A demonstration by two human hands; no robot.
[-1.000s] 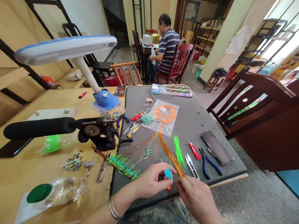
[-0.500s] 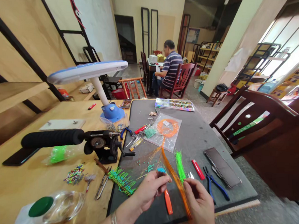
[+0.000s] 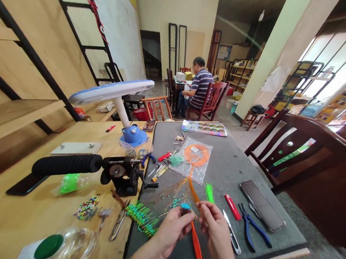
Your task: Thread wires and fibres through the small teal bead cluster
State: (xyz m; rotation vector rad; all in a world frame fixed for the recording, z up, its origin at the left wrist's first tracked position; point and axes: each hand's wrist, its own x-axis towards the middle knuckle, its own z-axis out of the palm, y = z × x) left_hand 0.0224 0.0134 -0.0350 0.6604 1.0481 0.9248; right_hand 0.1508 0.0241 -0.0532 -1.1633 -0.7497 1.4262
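Note:
My left hand [image 3: 172, 224] is closed in a pinch, with a small bright-blue cluster [image 3: 185, 206] showing at its fingers. Close beside it, the thumb and fingers of my right hand [image 3: 215, 229] are pressed together. A bundle of orange strands [image 3: 194, 191] runs down to the right fingertips; whether they grip it is hidden. An orange-handled tool [image 3: 196, 243] lies below and between the hands, its upper end covered. Left of my left hand are green strands with blue bits [image 3: 141, 218]. Small teal beads [image 3: 174, 202] lie scattered just beyond the hands.
Thread snips [image 3: 232, 232], a red lighter [image 3: 232, 207], blue-handled pliers [image 3: 252, 227] and a phone [image 3: 262, 205] lie at right. Bright-green strands [image 3: 209, 192] lie beyond my right hand. A crank-handled device [image 3: 122, 175] and a lamp [image 3: 133, 135] stand left. A seated person [image 3: 201, 88] is farther back.
My right hand has moved left, close to my left hand, uncovering the snips. The orange strands no longer show past my right hand. The view has tilted up slightly.

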